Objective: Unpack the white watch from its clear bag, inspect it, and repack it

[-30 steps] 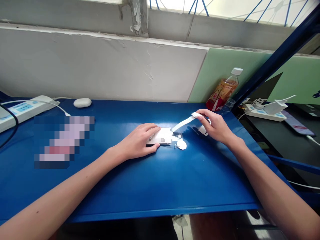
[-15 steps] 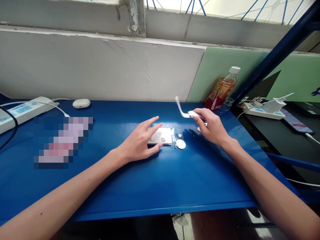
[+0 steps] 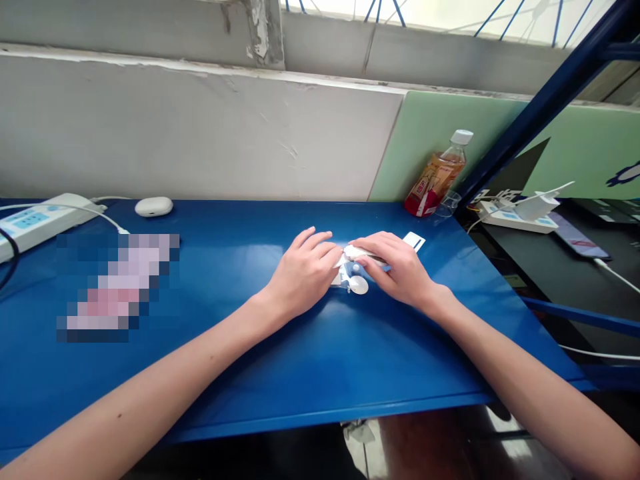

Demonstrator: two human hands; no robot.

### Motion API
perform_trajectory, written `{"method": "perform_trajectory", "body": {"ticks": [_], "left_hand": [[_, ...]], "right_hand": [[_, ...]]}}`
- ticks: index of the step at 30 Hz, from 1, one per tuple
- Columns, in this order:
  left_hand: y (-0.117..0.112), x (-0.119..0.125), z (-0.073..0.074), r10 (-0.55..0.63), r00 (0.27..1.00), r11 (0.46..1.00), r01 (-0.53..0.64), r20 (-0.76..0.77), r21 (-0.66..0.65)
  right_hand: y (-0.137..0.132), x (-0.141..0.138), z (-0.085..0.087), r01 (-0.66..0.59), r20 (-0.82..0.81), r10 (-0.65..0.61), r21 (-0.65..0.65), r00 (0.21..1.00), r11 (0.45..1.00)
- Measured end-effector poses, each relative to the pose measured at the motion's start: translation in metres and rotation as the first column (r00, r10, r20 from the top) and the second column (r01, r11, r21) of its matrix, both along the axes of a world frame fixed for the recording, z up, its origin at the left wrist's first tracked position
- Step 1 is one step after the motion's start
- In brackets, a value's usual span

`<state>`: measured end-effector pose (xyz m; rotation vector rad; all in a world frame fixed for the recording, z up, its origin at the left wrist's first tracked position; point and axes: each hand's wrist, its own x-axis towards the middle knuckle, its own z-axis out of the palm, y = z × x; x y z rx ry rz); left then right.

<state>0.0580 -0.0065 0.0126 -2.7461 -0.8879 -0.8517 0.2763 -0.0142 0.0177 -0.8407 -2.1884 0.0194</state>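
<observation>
My left hand (image 3: 303, 270) lies with curled fingers over a small white packet (image 3: 338, 279) on the blue table (image 3: 280, 360) and holds it down. My right hand (image 3: 395, 267) meets it from the right, fingers pinched on a white strip (image 3: 356, 252) whose end touches the packet. A white round disc (image 3: 359, 286) lies on the table just below the fingertips of both hands. A small white tab (image 3: 415, 241) lies on the table behind my right hand. Most of the packet is hidden under my left hand.
A bottle of amber drink (image 3: 439, 177) leans at the back right by a blue frame post (image 3: 540, 107). White power strips sit at far left (image 3: 35, 220) and far right (image 3: 517, 219). A white earbud case (image 3: 153, 206) lies back left, with a blurred patch (image 3: 115, 283) in front of it.
My right hand brought the white strip down and left, from raised in the air to the packet. My left hand closed over the packet. The white tab came into view behind my right hand.
</observation>
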Motion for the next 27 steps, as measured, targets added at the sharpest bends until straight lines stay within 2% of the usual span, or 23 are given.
{"method": "perform_trajectory", "body": {"ticks": [2, 4, 7, 9, 10, 11, 12, 14, 16, 17, 19, 20, 21, 22, 23, 27], "left_hand": [[-0.002, -0.003, 0.001, -0.116, 0.992, 0.991, 0.119, 0.044, -0.055], [-0.005, -0.006, 0.002, -0.2, 0.974, 0.969, 0.212, 0.103, -0.128], [-0.013, -0.008, 0.005, -0.232, 0.947, 0.922, 0.286, 0.22, -0.262], [-0.019, -0.006, 0.007, -0.191, 0.92, 0.857, 0.326, 0.343, -0.399], [-0.021, -0.004, 0.009, -0.162, 0.891, 0.8, 0.37, 0.423, -0.473], [-0.024, -0.002, 0.01, -0.143, 0.857, 0.715, 0.435, 0.495, -0.547], [-0.027, 0.001, 0.012, -0.101, 0.819, 0.605, 0.501, 0.565, -0.619], [-0.03, 0.006, 0.014, 0.03, 0.763, 0.325, 0.603, 0.646, -0.728], [-0.03, 0.01, 0.016, 0.163, 0.71, 0.092, 0.68, 0.685, -0.727], [-0.029, 0.011, 0.016, 0.223, 0.682, -0.002, 0.714, 0.696, -0.7], [-0.026, 0.011, 0.015, 0.334, 0.631, -0.129, 0.767, 0.7, -0.629], [-0.024, 0.01, 0.015, 0.385, 0.613, -0.166, 0.781, 0.69, -0.602], [-0.022, 0.009, 0.015, 0.429, 0.602, -0.191, 0.789, 0.673, -0.584], [-0.02, 0.008, 0.015, 0.466, 0.598, -0.208, 0.79, 0.652, -0.577], [-0.019, 0.007, 0.016, 0.493, 0.6, -0.22, 0.787, 0.631, -0.577], [-0.016, 0.005, 0.02, 0.527, 0.612, -0.245, 0.774, 0.589, -0.584]], "right_hand": [[-0.003, -0.001, 0.003, -0.026, -0.123, 0.021, -0.04, 0.992, 0.999], [-0.007, -0.002, 0.007, -0.092, -0.277, 0.051, -0.138, 0.959, 0.986], [-0.011, -0.005, 0.015, -0.267, -0.483, 0.097, -0.298, 0.87, 0.916], [-0.009, -0.008, 0.02, -0.374, -0.566, 0.115, -0.366, 0.816, 0.852], [-0.007, -0.01, 0.023, -0.407, -0.593, 0.117, -0.383, 0.796, 0.829], [-0.004, -0.013, 0.025, -0.427, -0.614, 0.11, -0.396, 0.781, 0.813], [0.0, -0.017, 0.026, -0.438, -0.633, 0.1, -0.404, 0.767, 0.803], [0.009, -0.028, 0.029, -0.469, -0.675, 0.068, -0.433, 0.735, 0.769], [0.018, -0.04, 0.032, -0.572, -0.735, 0.03, -0.502, 0.678, 0.649], [0.022, -0.045, 0.034, -0.652, -0.768, 0.0, -0.544, 0.64, 0.528], [0.028, -0.055, 0.037, -0.79, -0.82, -0.091, -0.57, 0.565, 0.227], [0.031, -0.059, 0.039, -0.825, -0.834, -0.128, -0.55, 0.537, 0.125], [0.033, -0.062, 0.04, -0.85, -0.844, -0.162, -0.524, 0.511, 0.053], [0.035, -0.064, 0.042, -0.866, -0.852, -0.19, -0.5, 0.488, 0.012], [0.036, -0.065, 0.043, -0.877, -0.856, -0.216, -0.48, 0.47, -0.005], [0.041, -0.067, 0.042, -0.89, -0.846, -0.296, -0.456, 0.442, -0.026]]}}
